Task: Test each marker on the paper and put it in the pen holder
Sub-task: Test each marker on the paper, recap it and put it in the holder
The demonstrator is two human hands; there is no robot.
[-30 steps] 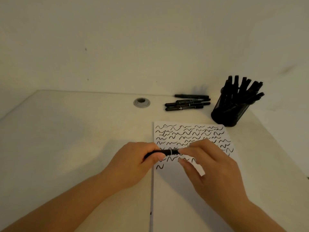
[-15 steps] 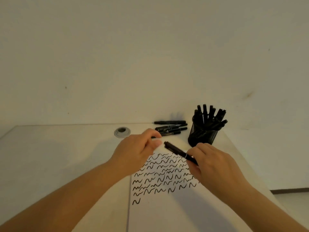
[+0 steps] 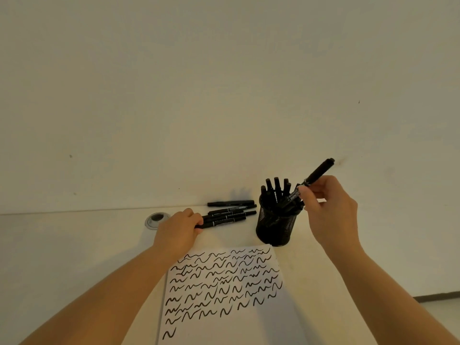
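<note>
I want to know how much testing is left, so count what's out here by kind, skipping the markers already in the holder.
Loose markers on desk: 5
Marker in right hand: 1
Holder: 1
Paper: 1
Total: 8

Pale table set against a plain wall. Near the far edge, a round grey grommet let into the top. Just right of it, a loose row of black markers lying flat, roughly parallel to the wall. Further right, a black mesh pen holder standing upright, filled with markers. In front of it, a white sheet of paper lying flat, covered with rows of black squiggles and reaching the lower edge of view.
</note>
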